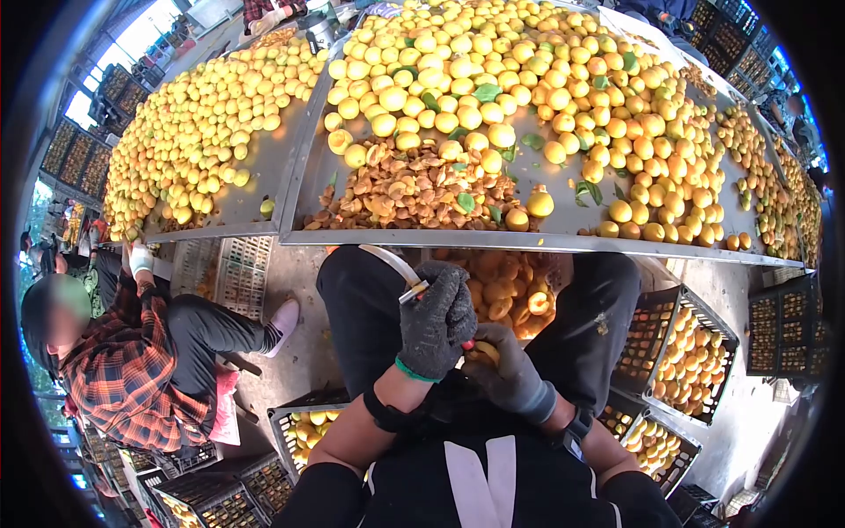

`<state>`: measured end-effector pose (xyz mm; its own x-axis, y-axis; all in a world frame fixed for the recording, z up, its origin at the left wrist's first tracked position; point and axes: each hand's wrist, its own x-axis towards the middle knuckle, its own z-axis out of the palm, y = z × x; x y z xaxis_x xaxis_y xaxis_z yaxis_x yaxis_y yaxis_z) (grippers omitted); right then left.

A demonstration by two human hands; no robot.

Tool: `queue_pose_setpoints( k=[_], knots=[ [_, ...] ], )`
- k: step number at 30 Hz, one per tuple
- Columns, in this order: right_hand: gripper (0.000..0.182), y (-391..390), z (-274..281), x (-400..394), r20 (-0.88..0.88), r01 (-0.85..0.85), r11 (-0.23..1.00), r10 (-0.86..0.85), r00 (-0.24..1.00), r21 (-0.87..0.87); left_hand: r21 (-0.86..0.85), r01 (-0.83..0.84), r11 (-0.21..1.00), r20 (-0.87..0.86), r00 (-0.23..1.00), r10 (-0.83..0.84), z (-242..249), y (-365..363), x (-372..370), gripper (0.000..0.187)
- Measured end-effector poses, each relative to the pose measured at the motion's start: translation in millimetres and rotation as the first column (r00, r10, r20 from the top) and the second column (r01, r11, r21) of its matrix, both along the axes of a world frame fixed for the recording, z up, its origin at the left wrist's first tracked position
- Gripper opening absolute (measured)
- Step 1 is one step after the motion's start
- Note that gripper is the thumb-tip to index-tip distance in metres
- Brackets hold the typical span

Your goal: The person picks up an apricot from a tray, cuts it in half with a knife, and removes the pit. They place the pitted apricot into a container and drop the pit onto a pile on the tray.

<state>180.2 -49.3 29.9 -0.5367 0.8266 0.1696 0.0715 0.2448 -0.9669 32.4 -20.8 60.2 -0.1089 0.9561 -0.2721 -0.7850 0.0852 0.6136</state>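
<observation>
Head camera view: we see our gloved left hand (433, 312) clenched around a slim tool (414, 292) with a metal end and a red part, and our gloved right hand (515, 378) grasping a piece of fruit (482, 352) right beside it, low between our knees. Whether the tool touches the fruit, we cannot tell.

Judging by what lies about, a good share is worked through: opened fruit (499, 308) heaps up between our legs, and small brown pieces (396, 180), pits or scraps, pile near the rim of the metal tray (422, 238). Far more is left, since whole fruit (440, 53) covers much of the tray, and the neighbouring tray carries its own spread of yellow fruit (202, 114).

Green leaves (487, 91) are mixed into the whole fruit, and the brown pile sits between us and part of it. The tray's raised edge runs across in front of our knees. Fruit-filled crates stand close by, one at our right (647, 343), another at our left (280, 424). A co-worker (132, 370) in a checked shirt sits further left.
</observation>
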Motion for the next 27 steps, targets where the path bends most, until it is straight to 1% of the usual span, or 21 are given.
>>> queue_pose_setpoints(
  k=[2, 4, 6, 7, 8, 10, 11, 12, 13, 14, 16, 17, 18, 19, 20, 22, 23, 24, 25, 26, 27],
  knots=[
    [0.044, -3.2, -0.4, -0.6, 0.000, 0.029, 0.999, -0.029, 1.000, 0.043, -0.017, 0.002, 1.000, 0.026, 1.000, -0.002, 4.3, 1.8, 0.3, 0.004],
    [0.044, -2.7, -2.8, -0.8, -0.002, 0.061, 0.994, -0.061, 0.998, 0.087, -0.053, 0.017, 0.998, 0.136, 0.991, -0.009, 6.7, 3.9, 1.0, 0.005],
    [0.042, 4.3, -9.0, -1.6, -0.070, 0.051, 0.950, -0.031, 0.997, 0.307, -0.060, 0.067, 0.996, 0.107, 0.992, -0.060, 2.6, 6.7, -0.3, 0.006],
    [0.042, 4.9, -10.3, -1.8, -0.069, 0.052, 0.949, -0.032, 0.997, 0.310, -0.070, 0.112, 0.991, 0.076, 0.991, -0.107, -0.4, 8.1, -1.1, 0.009],
    [0.041, 5.8, -11.0, -2.0, -0.087, 0.055, 0.946, -0.029, 0.996, 0.321, -0.067, 0.111, 0.992, 0.077, 0.991, -0.106, -2.8, 9.7, -1.7, 0.009],
    [0.040, 7.6, -11.9, 0.2, -0.106, 0.056, 0.942, -0.022, 0.994, 0.332, -0.138, 0.165, 0.977, 0.153, 0.978, -0.144, -7.7, 11.6, -3.2, 0.008],
    [0.040, 9.0, -12.3, 5.3, -0.037, 0.006, 0.934, 0.008, 0.999, 0.356, -0.138, 0.163, 0.977, 0.154, 0.978, -0.141, -9.2, 12.5, -2.9, 0.008],
    [0.040, 10.1, -12.5, 7.6, 0.031, -0.049, 0.925, 0.040, 0.999, 0.378, -0.191, 0.177, 0.965, 0.209, 0.968, -0.136, -10.2, 13.7, -2.0, 0.006],
    [0.040, 11.3, -13.2, 5.7, 0.029, -0.053, 0.923, 0.045, 0.999, 0.382, -0.240, 0.194, 0.951, 0.260, 0.957, -0.130, -11.2, 15.7, -3.0, 0.007],
    [0.039, 11.2, -14.4, 4.0, 0.033, -0.043, 0.931, 0.033, 0.999, 0.363, -0.237, 0.193, 0.952, 0.258, 0.957, -0.130, -13.1, 16.9, -4.4, 0.007],
    [0.037, 7.8, -18.5, -0.3, 0.041, -0.024, 0.935, 0.010, 0.999, 0.353, -0.217, 0.115, 0.969, 0.168, 0.983, -0.079, -20.2, 21.3, -4.8, 0.012],
    [0.035, 3.7, -21.5, -4.5, -0.180, -0.044, 0.998, 0.034, 0.983, -0.049, -0.204, 0.127, 0.971, 0.172, 0.981, -0.092, -25.1, 24.7, -7.4, 0.012],
    [0.033, 6.0, -21.6, -4.8, -0.386, -0.145, 0.895, -0.033, 0.922, -0.422, -0.140, 0.125, 0.982, 0.246, 0.965, -0.087, -30.5, 28.8, -14.4, 0.014],
    [0.033, 12.5, -5.4, 0.2, -0.422, -0.200, 0.827, -0.050, 0.905, -0.525, -0.077, 0.120, 0.990, 0.320, 0.943, -0.090, -34.8, 32.5, -21.9, 0.016],
    [0.033, 20.4, -1.7, 2.8, -0.418, -0.183, 0.837, -0.059, 0.906, -0.515, -0.063, 0.137, 0.989, 0.324, 0.940, -0.109, -38.4, 34.3, -30.6, 0.016],
    [0.036, 36.4, 5.4, 5.5, -0.409, -0.119, 0.796, -0.170, 0.897, -0.593, 0.057, 0.121, 0.991, 0.413, 0.901, -0.134, -41.8, 33.4, -49.3, 0.018],
    [0.036, 50.1, 12.8, 2.8, -0.320, -0.013, 0.777, -0.244, 0.915, -0.629, 0.071, 0.133, 0.989, 0.412, 0.899, -0.151, -40.2, 31.7, -54.8, 0.018],
    [0.038, 67.6, 14.6, 1.4, -0.346, -0.037, 0.739, -0.270, 0.899, -0.673, 0.017, 0.094, 0.995, 0.403, 0.911, -0.092, -34.5, 29.7, -58.3, 0.023],
    [0.040, 86.9, 15.8, 0.4, -0.313, -0.011, 0.810, -0.214, 0.925, -0.586, -0.035, 0.054, 0.998, 0.392, 0.919, -0.036, -32.1, 28.5, -59.9, 0.028],
    [0.043, 105.4, 15.6, -1.4, -0.270, 0.009, 0.869, -0.164, 0.949, -0.495, -0.023, 0.073, 0.997, 0.394, 0.917, -0.058, -36.4, 26.9, -61.5, 0.028],
    [0.043, 125.1, 15.0, -7.1, -0.271, 0.028, 0.874, -0.180, 0.945, -0.484, -0.033, 0.080, 0.996, 0.391, 0.919, -0.061, -44.0, 25.8, -63.4, 0.027]
  ],
)
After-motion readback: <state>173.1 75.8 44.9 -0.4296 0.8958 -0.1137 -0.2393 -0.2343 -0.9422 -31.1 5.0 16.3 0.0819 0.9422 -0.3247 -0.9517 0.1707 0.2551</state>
